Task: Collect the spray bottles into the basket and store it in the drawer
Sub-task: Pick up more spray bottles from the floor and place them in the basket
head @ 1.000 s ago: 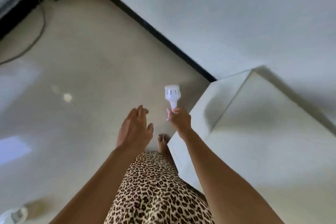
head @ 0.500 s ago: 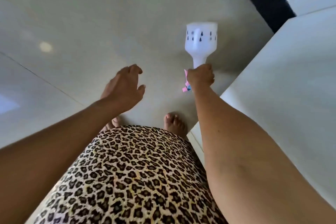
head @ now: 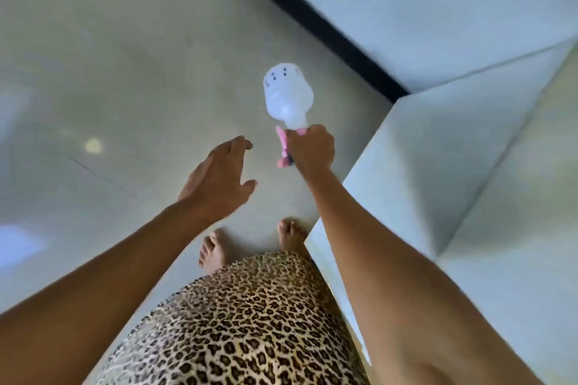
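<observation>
My right hand [head: 309, 148] grips a white spray bottle [head: 287, 97] by its pink trigger head, and the bottle's body points away from me over the floor. Small dark drop marks show near the bottle's base. To the left of the bottle my left hand [head: 219, 178] hovers with its fingers spread and nothing in it. No basket or drawer is in view.
A pale glossy floor [head: 125, 72] fills the left. A white cabinet or counter [head: 438, 181] stands close on my right, against a white wall with a black skirting strip [head: 312, 15]. My bare feet [head: 215, 250] stand just left of the cabinet's corner.
The view has swung, so the wall and black skirting are back in sight. The bottle in my right hand has tilted slightly leftward. My left hand stays spread and empty.
</observation>
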The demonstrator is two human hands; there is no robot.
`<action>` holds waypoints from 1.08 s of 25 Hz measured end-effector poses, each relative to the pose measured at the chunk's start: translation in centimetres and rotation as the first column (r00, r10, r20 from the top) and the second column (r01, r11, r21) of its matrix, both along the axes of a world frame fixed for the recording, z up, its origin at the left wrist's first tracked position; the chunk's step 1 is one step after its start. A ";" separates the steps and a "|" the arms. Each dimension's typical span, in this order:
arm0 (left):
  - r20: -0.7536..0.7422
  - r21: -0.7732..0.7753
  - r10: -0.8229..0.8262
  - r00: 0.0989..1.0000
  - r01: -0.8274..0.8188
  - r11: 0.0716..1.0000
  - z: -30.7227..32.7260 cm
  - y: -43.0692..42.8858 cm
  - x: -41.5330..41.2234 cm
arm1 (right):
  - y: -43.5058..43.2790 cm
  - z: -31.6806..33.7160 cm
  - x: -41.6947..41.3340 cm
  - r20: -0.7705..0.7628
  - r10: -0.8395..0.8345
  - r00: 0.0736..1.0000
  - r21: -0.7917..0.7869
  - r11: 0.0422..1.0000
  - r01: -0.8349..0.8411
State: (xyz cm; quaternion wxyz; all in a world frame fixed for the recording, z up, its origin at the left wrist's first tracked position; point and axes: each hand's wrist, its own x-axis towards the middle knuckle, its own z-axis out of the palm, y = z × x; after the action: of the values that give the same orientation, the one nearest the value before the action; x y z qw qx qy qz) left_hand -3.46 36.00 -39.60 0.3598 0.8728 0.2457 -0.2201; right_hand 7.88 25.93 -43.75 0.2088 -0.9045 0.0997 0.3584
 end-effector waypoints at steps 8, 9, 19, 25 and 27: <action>0.539 -0.043 -0.029 0.842 0.061 0.997 29.2 0.5 3.6 | 1.7 30.7 0.7 0.101 -0.078 0.992 0.202 0.978 0.056; 0.571 -0.058 -0.041 0.820 0.090 0.994 32.6 0.2 3.2 | 1.1 34.3 0.5 0.098 -0.068 0.993 0.223 0.974 0.045; 0.780 0.060 -0.201 0.592 0.249 0.967 54.0 -12.0 0.1 | -14.6 60.9 -4.0 0.252 -0.142 0.957 0.449 0.893 0.015; 0.814 -0.037 -0.115 0.570 0.248 0.968 57.3 -25.3 -3.4 | -29.8 64.7 -12.1 0.593 -0.088 0.800 0.398 0.896 -0.197; 0.786 -0.121 -0.052 0.616 0.237 0.964 57.3 -29.0 -4.5 | -34.0 64.6 -14.7 0.687 0.032 0.726 0.261 0.921 -0.288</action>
State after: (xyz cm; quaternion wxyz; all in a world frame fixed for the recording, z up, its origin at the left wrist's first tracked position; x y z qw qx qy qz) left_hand -7.93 6.97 17.72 0.5025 0.8551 -0.0299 0.1240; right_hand -6.80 -8.08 20.87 0.3557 -0.9251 -0.1272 0.0376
